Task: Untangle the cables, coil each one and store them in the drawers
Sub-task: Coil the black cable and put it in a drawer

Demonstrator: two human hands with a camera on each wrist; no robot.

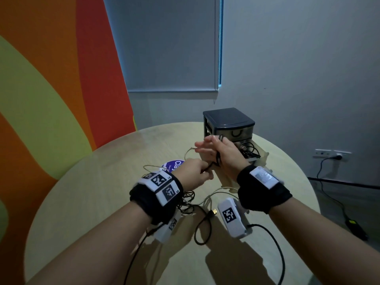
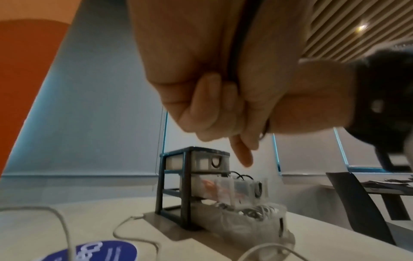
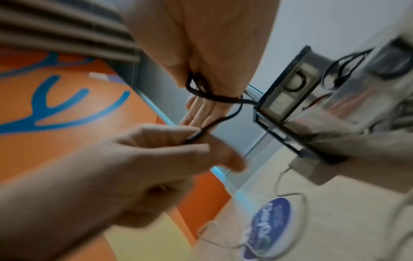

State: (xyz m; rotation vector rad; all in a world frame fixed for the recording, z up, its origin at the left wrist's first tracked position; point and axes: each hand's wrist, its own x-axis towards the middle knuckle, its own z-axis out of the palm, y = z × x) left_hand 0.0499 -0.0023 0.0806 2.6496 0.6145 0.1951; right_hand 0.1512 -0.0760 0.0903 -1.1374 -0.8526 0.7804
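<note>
At frame centre we wind the black cable round our flat right hand, left hand pinching its end.

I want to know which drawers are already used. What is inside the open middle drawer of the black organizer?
A coiled black cable lies in the open middle drawer of the organizer. The right hand covers the drawer's left part, so anything more there is hidden.

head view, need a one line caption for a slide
Left hand pinches a black cable wound around the open right hand, before a small drawer unit.
</note>
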